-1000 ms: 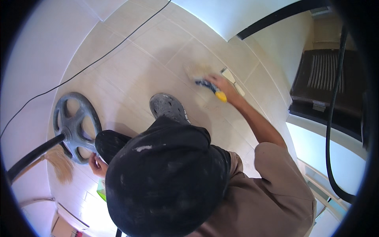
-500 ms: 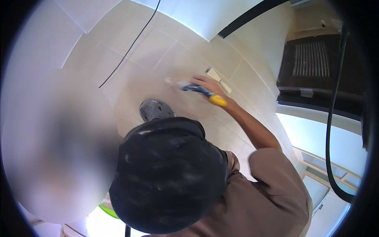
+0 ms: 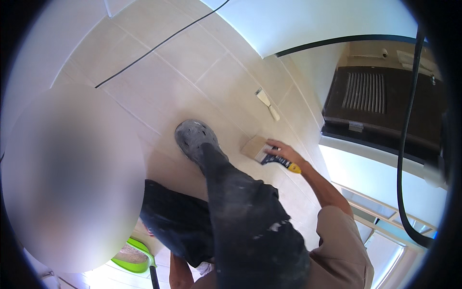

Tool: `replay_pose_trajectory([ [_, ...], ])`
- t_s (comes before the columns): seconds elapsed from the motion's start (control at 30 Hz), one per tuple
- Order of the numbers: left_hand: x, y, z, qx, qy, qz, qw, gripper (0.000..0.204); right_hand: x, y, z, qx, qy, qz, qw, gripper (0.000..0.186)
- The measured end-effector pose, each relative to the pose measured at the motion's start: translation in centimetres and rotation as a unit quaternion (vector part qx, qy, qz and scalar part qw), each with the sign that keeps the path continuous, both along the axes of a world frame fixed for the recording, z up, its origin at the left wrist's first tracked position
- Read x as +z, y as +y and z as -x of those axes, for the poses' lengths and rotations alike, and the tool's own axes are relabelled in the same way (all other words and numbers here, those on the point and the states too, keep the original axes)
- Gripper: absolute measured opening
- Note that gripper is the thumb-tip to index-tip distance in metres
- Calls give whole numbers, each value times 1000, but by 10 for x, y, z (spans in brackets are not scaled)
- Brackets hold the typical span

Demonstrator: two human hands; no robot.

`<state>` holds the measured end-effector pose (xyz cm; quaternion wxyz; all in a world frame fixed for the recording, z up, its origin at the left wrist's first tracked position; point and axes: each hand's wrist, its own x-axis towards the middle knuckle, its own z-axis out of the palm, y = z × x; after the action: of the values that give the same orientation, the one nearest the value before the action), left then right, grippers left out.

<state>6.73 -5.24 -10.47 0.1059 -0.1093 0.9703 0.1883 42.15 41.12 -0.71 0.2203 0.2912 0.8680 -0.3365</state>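
My right hand (image 3: 285,151) grips a wide flat paintbrush (image 3: 260,148) with a dark blue handle tipped yellow. Its pale, broad bristles rest at or just above the tiled floor, right of my dusty grey shoe (image 3: 196,137). A scraper (image 3: 267,104) with a cream handle lies on the tiles beyond the brush. Of my left arm, the forearm (image 3: 179,274) shows at the lower edge. My left hand is mostly hidden behind my dark trouser leg, so its fingers cannot be made out. Close by is a green dustpan (image 3: 134,262) holding pale dust, with a dark handle.
A thin dark cable (image 3: 161,43) crosses the beige tiles (image 3: 144,96) at the far left. White walls (image 3: 317,24) bound the floor. A dark louvred panel (image 3: 370,91) stands at right, with a thick black cord (image 3: 404,135) hanging before it. A blurred oval covers the left side.
My right hand has drawn the brush nearer and to the right, away from the scraper. My view has shifted, so my legs and more of the dustpan now show.
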Motion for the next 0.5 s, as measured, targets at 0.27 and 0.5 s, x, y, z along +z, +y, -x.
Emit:
replay_pose_trajectory([
  [0.27,-10,-11,4,-27,15,-27,999,50,10,47,225,-337,148,-96,925,55],
  [0.5,-27,-28,-1,-59,14,-73,995,56,-61,-20,69,-300,74,-210,928,54],
])
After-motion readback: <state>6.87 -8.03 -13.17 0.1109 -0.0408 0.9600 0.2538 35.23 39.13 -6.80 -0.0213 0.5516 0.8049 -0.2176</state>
